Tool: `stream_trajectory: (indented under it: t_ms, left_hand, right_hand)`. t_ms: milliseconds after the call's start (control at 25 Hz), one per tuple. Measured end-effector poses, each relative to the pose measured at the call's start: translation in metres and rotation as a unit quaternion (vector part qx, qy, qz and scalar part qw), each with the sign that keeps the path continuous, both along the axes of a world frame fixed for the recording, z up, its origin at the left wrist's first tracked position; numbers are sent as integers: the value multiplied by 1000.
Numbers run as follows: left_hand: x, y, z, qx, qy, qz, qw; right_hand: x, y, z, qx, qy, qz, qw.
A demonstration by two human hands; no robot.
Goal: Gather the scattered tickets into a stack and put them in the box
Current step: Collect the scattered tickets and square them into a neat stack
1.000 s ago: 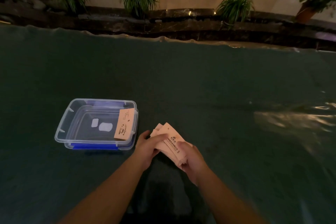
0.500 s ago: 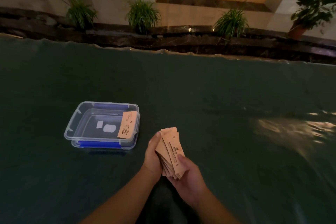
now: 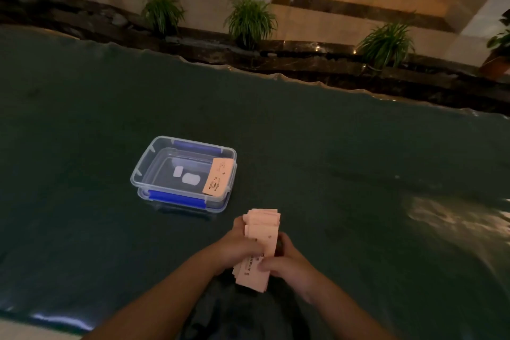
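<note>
A stack of pale pink tickets (image 3: 260,234) is held upright-ish between both hands above the near part of the table. My left hand (image 3: 239,246) grips its left side, my right hand (image 3: 287,259) pinches its lower right edge. A clear plastic box (image 3: 143,171) with blue clips stands on the table up and to the left of the hands. One single ticket (image 3: 217,177) leans against the box's right inner wall.
A dark green cloth (image 3: 345,174) covers the table, with a glossy reflection at the right. Beyond the far edge runs a dark stone ledge with several potted plants (image 3: 249,19). The near table edge (image 3: 55,321) shows at bottom left.
The fanned tickets have been squared into a tighter stack and turned more upright between both hands. The camera has tilted, so the box appears farther right in view.
</note>
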State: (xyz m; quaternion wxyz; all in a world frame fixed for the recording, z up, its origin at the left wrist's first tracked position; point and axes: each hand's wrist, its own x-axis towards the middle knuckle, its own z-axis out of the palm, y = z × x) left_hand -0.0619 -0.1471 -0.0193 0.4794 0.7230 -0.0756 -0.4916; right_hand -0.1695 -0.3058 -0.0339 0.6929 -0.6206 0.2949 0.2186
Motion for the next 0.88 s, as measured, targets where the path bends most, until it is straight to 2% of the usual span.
stream_trajectory:
  t_ms: [120,280,480,640,760,880]
  left_hand:
    - [3,5,-9,-1,-42,-29,999]
    - [9,4,-16,-49,-113,-18,992]
    - [18,2,-19,-72,-173,-12,982]
    - [18,7,-31,-66,-172,-36,982]
    - [18,15,-38,-69,-154,-39,985]
    - [19,20,-39,-75,-181,-43,980]
  right_hand:
    - [14,6,-5,-81,-34,39,995]
    - [34,10,-4,-160,-93,23,982]
    - [46,14,-1,-188,-117,25,975]
    - [44,17,-4,-194,-120,10,974]
    - [39,18,-5,-164,-126,36,978]
    - [37,18,-4,-152,-125,83,977]
